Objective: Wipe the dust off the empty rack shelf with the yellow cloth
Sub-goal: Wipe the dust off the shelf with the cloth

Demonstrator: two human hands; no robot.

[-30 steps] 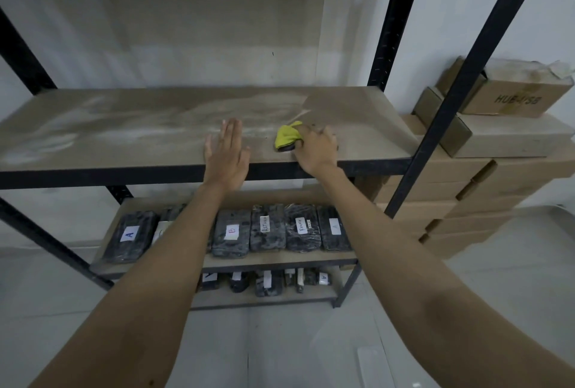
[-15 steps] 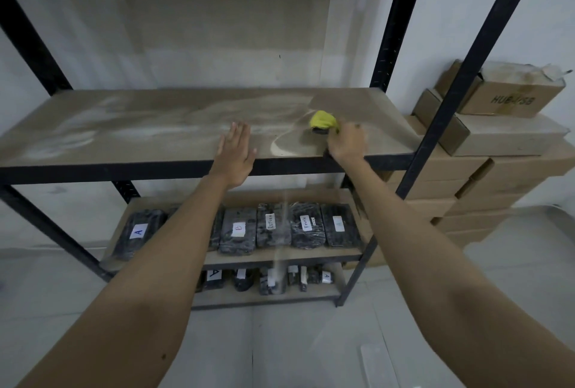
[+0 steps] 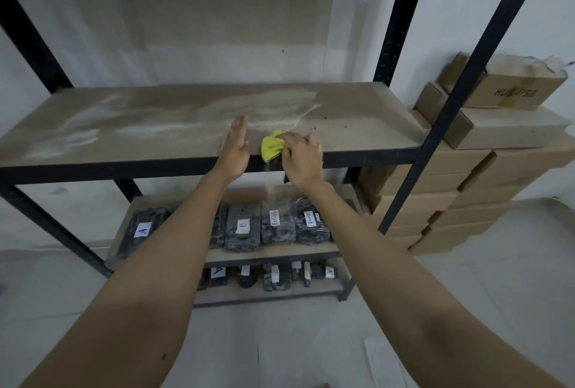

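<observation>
The empty rack shelf (image 3: pixel 155 120) is a brown board in a black frame, with pale dust streaks over its left and middle and a cleaner patch at the right. My right hand (image 3: pixel 303 158) grips the bunched yellow cloth (image 3: pixel 271 146) at the shelf's front edge, and a thin stream of dust falls from the edge below it. My left hand (image 3: pixel 235 148) stands on its side with straight fingers on the shelf, just left of the cloth.
Black uprights (image 3: pixel 457 101) frame the rack. Lower shelves hold several dark wrapped packs with white labels (image 3: pixel 242 227). Stacked cardboard boxes (image 3: pixel 485 169) stand to the right of the rack. Grey floor lies below.
My right hand has pulled the cloth from further back and right on the shelf to the front edge, beside my left hand. Dust now spills over the edge. My left hand has turned onto its side.
</observation>
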